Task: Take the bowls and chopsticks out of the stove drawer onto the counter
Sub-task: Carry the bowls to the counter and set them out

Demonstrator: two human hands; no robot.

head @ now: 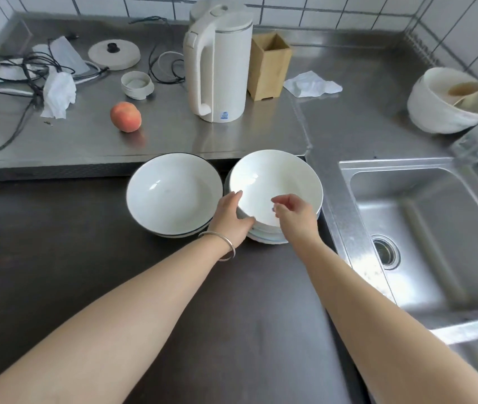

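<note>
On the dark tabletop (pixel 86 258) sit 2 bowl stacks; your left hand (pixel 229 218) cups the right stack (pixel 275 182) from its left side, while your right hand (pixel 293 212) hovers over it, fingers loosely curled, empty.

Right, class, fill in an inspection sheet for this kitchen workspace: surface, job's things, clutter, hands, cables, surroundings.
Surface: dark stove top beside a steel counter.
Job's things: black-rimmed white bowl stack; plain white bowl stack; chopsticks: nothing seen.
Clutter: peach, white kettle, wooden holder, crumpled tissues, round lid.
Hands: left hand grips the plain stack's side; right hand hovers over it, fingers loosely curled.
Cables: black tangle on the counter.
Surroundings: steel sink, white tiled wall.
</note>
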